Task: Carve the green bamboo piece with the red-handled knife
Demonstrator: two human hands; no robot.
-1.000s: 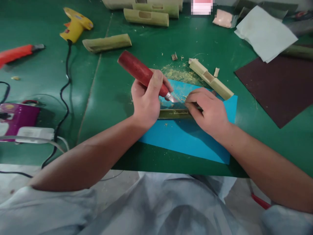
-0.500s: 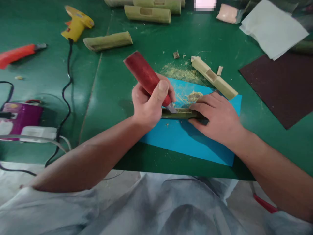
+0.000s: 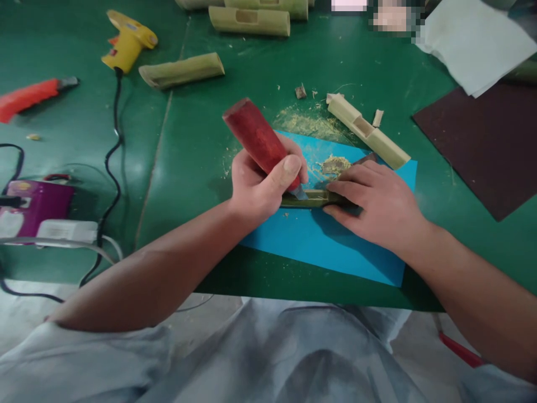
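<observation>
My left hand [image 3: 264, 184] is closed round the thick red handle of a knife [image 3: 257, 137]. Its short metal blade points down to the right, its tip at a rectangular opening in a green bamboo tube [image 3: 306, 201]. Fingers of my right hand [image 3: 380, 198] grip the tube's right end and cover it. The tube lies level over a blue sheet [image 3: 302, 238]. A dark flat strip [image 3: 367, 159] shows beside my right fingers; the rest of it is hidden. Pale shavings [image 3: 335, 164] lie just behind the tube.
A notched bamboo piece [image 3: 369, 131] lies behind my right hand, near a dark brown board [image 3: 482, 151] and white paper [image 3: 474, 50]. At left are a yellow glue gun [image 3: 130, 42], an orange-handled cutter [image 3: 31, 98] and a purple box [image 3: 42, 204] with cables. More bamboo tubes [image 3: 268, 22] lie at the back.
My left hand and the knife have shifted slightly right and down. More of the opening in the bamboo tube shows now. My right hand keeps its grip.
</observation>
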